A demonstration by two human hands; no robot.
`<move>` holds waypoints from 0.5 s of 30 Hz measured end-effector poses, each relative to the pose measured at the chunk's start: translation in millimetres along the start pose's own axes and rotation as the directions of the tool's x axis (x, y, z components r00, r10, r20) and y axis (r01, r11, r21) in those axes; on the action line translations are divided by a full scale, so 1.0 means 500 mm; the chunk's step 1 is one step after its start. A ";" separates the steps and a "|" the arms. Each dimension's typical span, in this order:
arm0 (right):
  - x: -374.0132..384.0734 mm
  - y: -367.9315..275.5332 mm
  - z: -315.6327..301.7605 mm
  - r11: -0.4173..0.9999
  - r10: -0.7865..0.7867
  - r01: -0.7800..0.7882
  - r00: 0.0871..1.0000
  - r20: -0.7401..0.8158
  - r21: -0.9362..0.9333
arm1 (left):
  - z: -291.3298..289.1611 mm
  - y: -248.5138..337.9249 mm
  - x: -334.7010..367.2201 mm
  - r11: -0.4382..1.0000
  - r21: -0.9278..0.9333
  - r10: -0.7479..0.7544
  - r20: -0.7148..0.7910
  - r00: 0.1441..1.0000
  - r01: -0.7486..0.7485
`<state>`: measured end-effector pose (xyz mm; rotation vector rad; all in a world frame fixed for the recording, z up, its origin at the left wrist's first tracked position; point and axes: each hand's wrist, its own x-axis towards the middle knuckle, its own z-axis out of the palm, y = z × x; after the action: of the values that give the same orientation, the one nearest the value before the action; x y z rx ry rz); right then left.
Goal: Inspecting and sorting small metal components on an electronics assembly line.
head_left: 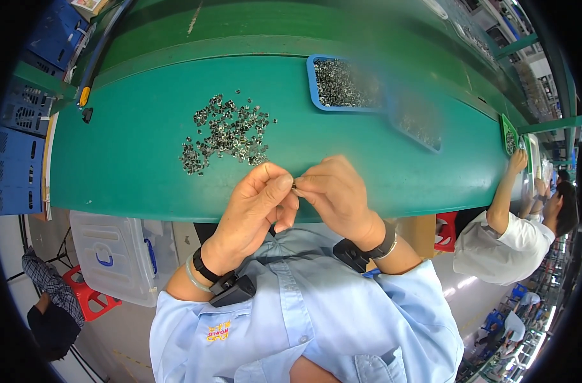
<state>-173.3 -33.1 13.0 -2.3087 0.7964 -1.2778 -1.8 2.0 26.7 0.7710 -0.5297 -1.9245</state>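
Observation:
Both of my hands meet over the near edge of the green table (144, 195). Thumb and fingers of my left hand (263, 198) pinch a tiny dark part (294, 186), too small to name. From the other side my right hand (337, 196) pinches the same part, its fingertips touching those of the left. Just beyond my left hand a loose pile of small black and silver metal parts (230, 131) is spread on the table. Farther off to the right stands a blue tray (314, 86) filled with similar small parts.
A second tray (419, 124), blurred, sits right of the blue one. At the far right a co-worker (502, 246) reaches toward a green tray (509, 135). Blue crates (16, 172) stand at the left, with a clear plastic box (109, 255) and a red stool (90, 293) below.

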 end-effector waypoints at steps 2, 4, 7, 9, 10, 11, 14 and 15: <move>0.001 -0.001 0.000 1.000 -0.001 0.001 1.000 0.009 -0.008 | -0.001 0.000 0.001 0.999 0.037 -0.006 0.002 1.000 0.006; -0.003 0.000 0.002 1.000 0.017 -0.017 1.000 0.008 0.000 | -0.002 0.000 0.002 0.998 0.055 -0.010 0.004 1.000 0.010; -0.007 0.000 0.007 1.000 0.029 -0.029 1.000 0.002 -0.003 | -0.004 -0.003 0.001 0.999 0.033 -0.015 -0.001 1.000 0.015; -0.009 -0.001 0.010 0.999 0.033 -0.033 0.999 -0.006 -0.015 | -0.005 -0.007 0.000 0.999 0.049 -0.005 -0.011 1.000 0.006; -0.010 -0.001 0.012 0.999 0.033 -0.034 0.999 -0.007 -0.016 | -0.006 -0.008 0.001 0.998 0.066 0.006 -0.020 1.000 -0.004; -0.011 -0.001 0.013 0.999 0.039 -0.039 0.999 -0.005 -0.017 | -0.006 -0.008 0.001 0.996 0.084 0.017 -0.029 0.999 -0.014; -0.012 0.000 0.016 0.999 0.049 -0.049 0.999 -0.003 -0.020 | -0.003 -0.007 0.002 0.997 0.077 0.013 -0.032 0.999 -0.011; -0.013 0.002 0.016 0.998 0.070 -0.070 0.998 -0.008 0.007 | -0.002 -0.008 0.003 0.997 0.073 0.011 -0.034 0.999 -0.009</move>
<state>-169.6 -29.3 4.3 -2.2513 0.8664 -1.2587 -3.9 2.4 23.1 0.8456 -0.5840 -1.8878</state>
